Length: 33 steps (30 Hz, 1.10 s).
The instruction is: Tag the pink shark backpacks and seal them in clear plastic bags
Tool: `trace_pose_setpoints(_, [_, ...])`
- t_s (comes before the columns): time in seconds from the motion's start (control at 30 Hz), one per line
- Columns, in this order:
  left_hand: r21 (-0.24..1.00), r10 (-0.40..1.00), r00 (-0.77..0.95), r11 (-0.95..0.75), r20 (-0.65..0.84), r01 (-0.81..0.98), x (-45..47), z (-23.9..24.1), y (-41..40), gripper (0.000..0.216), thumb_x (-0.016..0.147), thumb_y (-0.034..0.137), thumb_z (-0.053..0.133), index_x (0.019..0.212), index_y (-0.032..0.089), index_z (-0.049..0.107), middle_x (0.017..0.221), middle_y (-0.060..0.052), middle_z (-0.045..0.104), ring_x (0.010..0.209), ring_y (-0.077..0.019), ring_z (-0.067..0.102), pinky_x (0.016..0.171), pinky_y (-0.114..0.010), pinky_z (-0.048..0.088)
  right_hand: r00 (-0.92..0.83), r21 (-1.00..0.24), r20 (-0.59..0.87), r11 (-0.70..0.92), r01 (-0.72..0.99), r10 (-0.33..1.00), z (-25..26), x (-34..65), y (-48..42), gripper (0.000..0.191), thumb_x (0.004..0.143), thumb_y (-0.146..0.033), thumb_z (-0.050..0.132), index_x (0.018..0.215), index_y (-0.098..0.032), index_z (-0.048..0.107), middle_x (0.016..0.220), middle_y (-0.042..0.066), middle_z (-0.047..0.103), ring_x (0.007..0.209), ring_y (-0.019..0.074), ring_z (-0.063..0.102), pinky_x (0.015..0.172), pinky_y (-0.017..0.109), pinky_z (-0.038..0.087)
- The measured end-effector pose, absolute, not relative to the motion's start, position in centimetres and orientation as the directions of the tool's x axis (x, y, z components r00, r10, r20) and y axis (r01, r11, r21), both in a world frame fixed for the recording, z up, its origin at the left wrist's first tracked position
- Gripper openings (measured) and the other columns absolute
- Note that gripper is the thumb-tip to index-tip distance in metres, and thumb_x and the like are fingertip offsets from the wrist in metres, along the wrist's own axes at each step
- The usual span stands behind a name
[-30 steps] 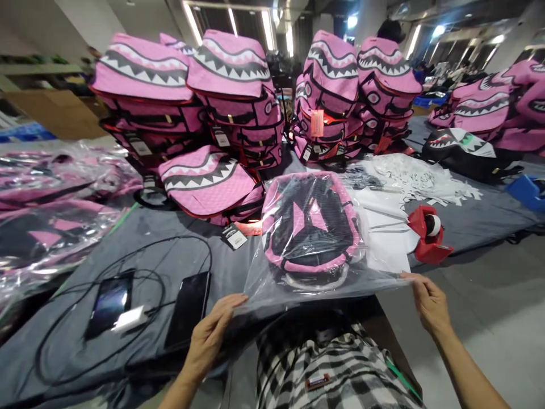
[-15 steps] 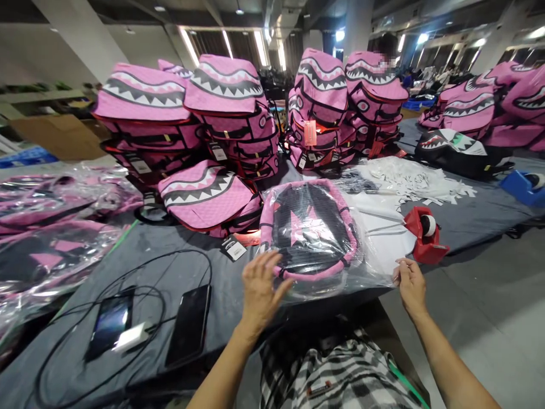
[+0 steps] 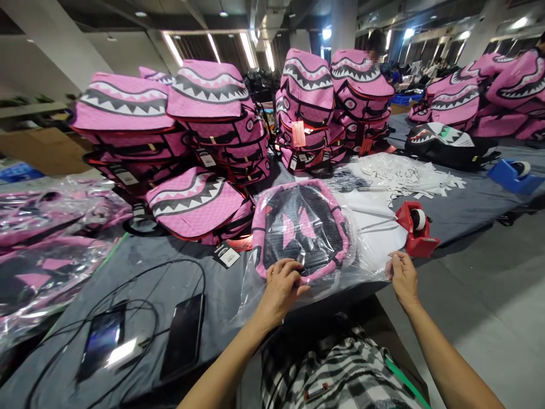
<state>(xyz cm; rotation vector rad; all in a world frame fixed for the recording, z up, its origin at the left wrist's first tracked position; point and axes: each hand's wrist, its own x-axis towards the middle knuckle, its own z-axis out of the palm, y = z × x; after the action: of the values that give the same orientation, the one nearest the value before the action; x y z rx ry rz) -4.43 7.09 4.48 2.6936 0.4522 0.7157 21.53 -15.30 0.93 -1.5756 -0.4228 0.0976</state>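
Note:
A pink and black backpack (image 3: 255, 250) lies flat inside a clear plastic bag (image 3: 366, 262), its dark ribbed side with pink shapes facing up. My left hand (image 3: 281, 287) rests on the near edge of the backpack through the plastic, fingers bent and thumb held apart. At the plastic bag's right near corner, my right hand (image 3: 403, 277) pinches the film between thumb and fingers. Loose film spreads past the backpack on both sides. Just beyond my right hand stands a red tape dispenser (image 3: 419, 230).
Pink shark-mouth backpacks (image 3: 208, 88) are stacked along the back. Bagged ones (image 3: 51, 272) lie at left. A phone (image 3: 183, 335) and cables (image 3: 128, 272) sit near the front edge. White strips (image 3: 400, 173) are piled behind, with a blue tape dispenser (image 3: 515, 175) at far right.
My left hand has moved right onto the backpack's near edge, and its fingers have bent. Film now lies out at the left. My right hand still pinches its corner; the view has shifted slightly.

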Motion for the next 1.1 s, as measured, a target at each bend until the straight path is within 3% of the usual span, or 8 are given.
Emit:
trace_pose_setpoints(0.1, [0.417,0.351,0.826,-0.895,0.44,0.158,-4.7,4.8,7.5,0.013,0.091,0.028,0.068,0.079,0.023,0.066,0.105,-0.004,0.072,0.107,-0.0236,0.06,0.093,-0.043,0.037,0.924,-0.978,0.201,0.01,0.209,0.325,0.9,21.5,-15.2,0.053,0.081,-0.075,0.059,0.089,-0.022,0.057,0.056,-0.005,0.054,0.042,0.0114,0.048,0.039,0.023,0.039])
trace_pose_setpoints(0.2, [0.476,0.364,0.841,-0.867,0.401,0.149,-4.4,5.8,8.5,0.022,0.095,0.035,0.06,0.078,0.024,0.068,0.099,-0.003,0.073,0.103,-0.0226,0.06,0.094,-0.043,0.034,0.922,-0.974,0.219,0.024,0.223,0.319,0.9,21.5,-14.9,0.052,0.082,-0.074,0.059,0.086,-0.022,0.057,0.056,-0.006,0.051,0.041,0.0105,0.045,0.037,0.022,0.036])
trace_pose_setpoints(0.3, [0.586,0.403,0.878,-0.788,0.258,0.19,-3.2,6.8,9.9,0.029,0.093,0.042,0.06,0.073,0.023,0.07,0.095,-0.004,0.073,0.1,-0.0233,0.06,0.093,-0.041,0.036,0.93,-0.973,0.224,0.02,0.228,0.292,0.8,21.6,-14.6,0.053,0.081,-0.075,0.058,0.085,-0.021,0.057,0.055,-0.007,0.049,0.038,0.0093,0.042,0.035,0.022,0.032])
trace_pose_setpoints(0.43, [0.723,0.341,0.937,-0.666,0.074,0.185,-1.8,7.2,11.1,0.04,0.09,0.048,0.056,0.063,0.02,0.065,0.085,-0.005,0.071,0.089,-0.0213,0.059,0.085,-0.035,0.041,0.943,-0.972,0.202,-0.065,0.227,0.265,0.4,22.4,-14.3,0.057,0.079,-0.078,0.056,0.085,-0.021,0.059,0.055,-0.006,0.049,0.042,0.0106,0.044,0.038,0.022,0.035])
trace_pose_setpoints(0.67, [0.753,0.321,0.947,-0.631,0.032,0.189,-1.8,6.9,9.5,0.041,0.09,0.047,0.047,0.061,0.021,0.06,0.084,-0.005,0.069,0.087,-0.0209,0.057,0.087,-0.034,0.04,0.903,-0.896,0.291,-0.239,0.373,0.317,0.7,24.6,-14.7,0.062,0.08,-0.079,0.051,0.081,-0.019,0.066,0.054,-0.002,0.053,0.048,0.0136,0.049,0.048,0.026,0.04])
trace_pose_setpoints(0.83, [0.738,0.357,0.934,-0.638,0.03,0.22,-0.9,7.0,8.3,0.039,0.089,0.046,0.045,0.061,0.021,0.056,0.08,-0.005,0.067,0.084,-0.0214,0.056,0.087,-0.036,0.04,0.902,-0.903,0.204,-0.282,0.324,0.381,1.2,26.2,-15.9,0.064,0.075,-0.081,0.054,0.082,-0.019,0.065,0.062,0.002,0.062,0.043,0.0132,0.049,0.044,0.026,0.04])
trace_pose_setpoints(1.0, [0.727,0.314,0.948,-0.662,0.045,0.185,-0.9,6.7,8.6,0.046,0.09,0.054,0.04,0.061,0.021,0.054,0.076,-0.005,0.065,0.08,-0.0217,0.057,0.081,-0.035,0.041,0.943,-0.873,0.269,-0.364,0.324,0.194,3.5,30.9,-19.7,0.065,0.072,-0.08,0.054,0.089,-0.019,0.065,0.073,0.006,0.067,0.057,0.0175,0.059,0.051,0.027,0.045])
trace_pose_setpoints(1.1, [0.717,0.317,0.948,-0.669,0.033,0.199,-0.9,6.2,9.1,0.05,0.089,0.059,0.038,0.061,0.022,0.057,0.074,-0.005,0.064,0.078,-0.0223,0.057,0.078,-0.034,0.042,0.942,-0.833,0.33,-0.452,0.318,0.056,4.9,34.6,-22.0,0.064,0.07,-0.08,0.053,0.081,-0.018,0.065,0.077,0.009,0.07,0.067,0.0201,0.06,0.061,0.029,0.047])
